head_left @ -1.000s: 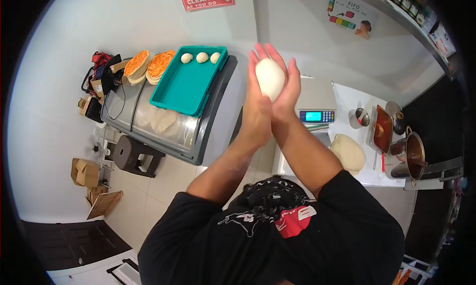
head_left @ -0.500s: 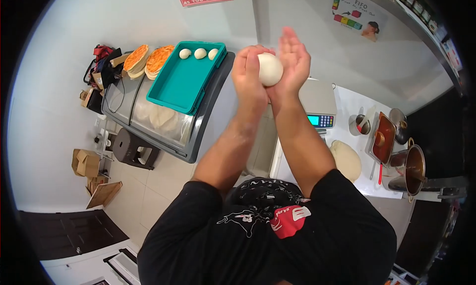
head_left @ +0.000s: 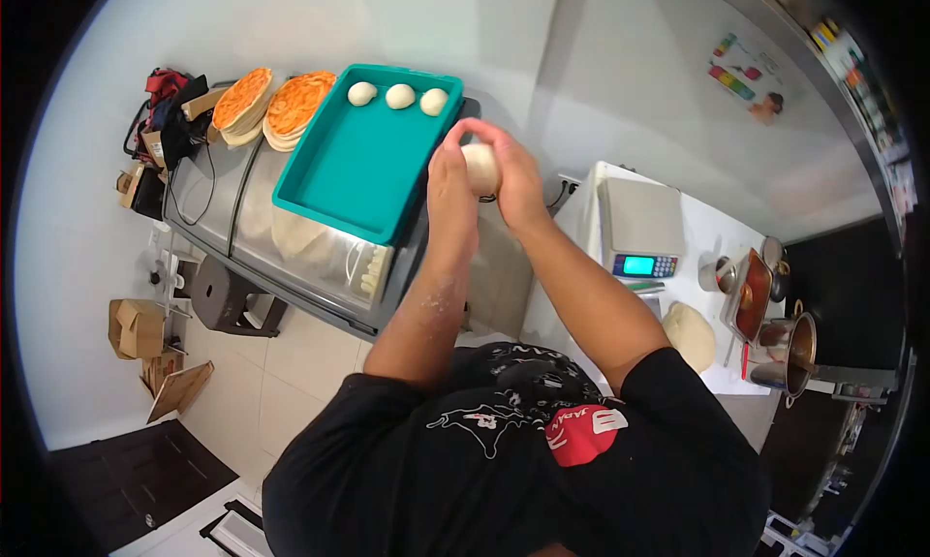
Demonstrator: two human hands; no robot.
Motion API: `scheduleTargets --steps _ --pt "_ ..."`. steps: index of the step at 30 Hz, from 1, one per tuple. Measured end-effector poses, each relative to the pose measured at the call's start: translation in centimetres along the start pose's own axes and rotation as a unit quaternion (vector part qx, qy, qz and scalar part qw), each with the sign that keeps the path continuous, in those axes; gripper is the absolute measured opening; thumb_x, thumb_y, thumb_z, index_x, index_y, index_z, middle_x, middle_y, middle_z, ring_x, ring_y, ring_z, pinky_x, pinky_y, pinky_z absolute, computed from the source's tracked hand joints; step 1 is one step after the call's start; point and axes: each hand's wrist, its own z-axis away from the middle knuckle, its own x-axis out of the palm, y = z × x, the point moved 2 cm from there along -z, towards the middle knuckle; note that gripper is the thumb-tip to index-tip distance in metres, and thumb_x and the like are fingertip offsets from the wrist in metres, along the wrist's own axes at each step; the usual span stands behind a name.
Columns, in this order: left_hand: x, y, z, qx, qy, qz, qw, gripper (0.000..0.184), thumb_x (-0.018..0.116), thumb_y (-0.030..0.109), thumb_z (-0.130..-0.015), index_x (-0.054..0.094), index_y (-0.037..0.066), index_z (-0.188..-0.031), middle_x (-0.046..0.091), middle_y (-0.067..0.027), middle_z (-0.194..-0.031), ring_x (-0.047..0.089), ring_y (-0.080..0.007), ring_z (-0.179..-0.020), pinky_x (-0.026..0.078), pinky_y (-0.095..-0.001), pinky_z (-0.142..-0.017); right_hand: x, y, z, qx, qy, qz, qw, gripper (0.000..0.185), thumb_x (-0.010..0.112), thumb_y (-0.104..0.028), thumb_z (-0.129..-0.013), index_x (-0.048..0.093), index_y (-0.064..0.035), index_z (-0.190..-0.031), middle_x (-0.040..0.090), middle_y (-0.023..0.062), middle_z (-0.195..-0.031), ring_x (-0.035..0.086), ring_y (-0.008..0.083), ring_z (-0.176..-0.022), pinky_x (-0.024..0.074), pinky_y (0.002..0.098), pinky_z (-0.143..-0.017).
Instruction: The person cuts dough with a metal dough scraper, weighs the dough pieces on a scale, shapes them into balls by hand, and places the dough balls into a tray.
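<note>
Between my two palms sits a smooth, pale dough ball [head_left: 481, 170]. My left hand [head_left: 449, 184] cups it from the left side, and my right hand [head_left: 515, 177] curls over it from the right, so part of the ball is hidden. Both hands are held in the air just off the right edge of a teal tray [head_left: 354, 184]. Inside that tray, three dough balls [head_left: 399, 96] lie in a row along the far end.
Left of the tray are stacks of flat rounds topped with orange sauce [head_left: 298, 107]. On the white table at right stand a digital scale [head_left: 643, 218], a large dough lump [head_left: 689, 336], a sauce pan [head_left: 750, 295] and a metal pot [head_left: 800, 349]. A stool [head_left: 225, 291] stands below left.
My hands have moved left and down toward the tray with the dough ball. My right hand's fingers, previously stretched upward, now curl over the ball. The view has turned left.
</note>
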Motion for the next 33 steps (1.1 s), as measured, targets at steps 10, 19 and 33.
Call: scheduleTargets --steps 10,19,33 --pt "-19.8 -0.7 -14.3 -0.025 0.165 -0.005 0.986 0.052 0.048 0.031 -0.110 0.041 0.003 -0.153 0.054 -0.0181 -0.143 0.059 -0.0273 -0.125 0.052 -0.0406 -0.099 5.3 13.8 -9.9 0.029 0.025 0.305 0.951 0.036 0.048 -0.026 -0.110 0.067 0.0017 -0.123 0.067 0.0136 -0.128 0.060 0.0192 -0.120 0.0439 0.0340 -0.106" --pt "-26.4 -10.3 -26.1 -0.089 -0.051 -0.517 0.850 0.041 0.058 0.033 -0.103 0.068 0.002 -0.127 0.070 -0.0199 -0.127 0.068 -0.0304 -0.112 0.053 -0.0405 -0.094 -3.2 11.9 -9.6 0.141 0.146 0.355 0.912 0.037 0.049 -0.031 -0.109 0.070 -0.0017 -0.119 0.066 0.0070 -0.131 0.058 0.0146 -0.119 0.0440 0.0325 -0.103" --pt "-6.4 -6.4 -15.9 0.170 -0.123 -0.520 0.828 0.034 0.064 0.018 -0.100 0.066 -0.003 -0.126 0.072 -0.0226 -0.118 0.069 -0.0292 -0.107 0.052 -0.0374 -0.093 -15.8 -0.3 7.5 0.150 0.281 0.477 0.819 0.011 0.068 -0.010 -0.094 0.071 -0.0018 -0.100 0.072 0.0068 -0.105 0.064 0.0164 -0.085 0.0507 0.0295 -0.078"
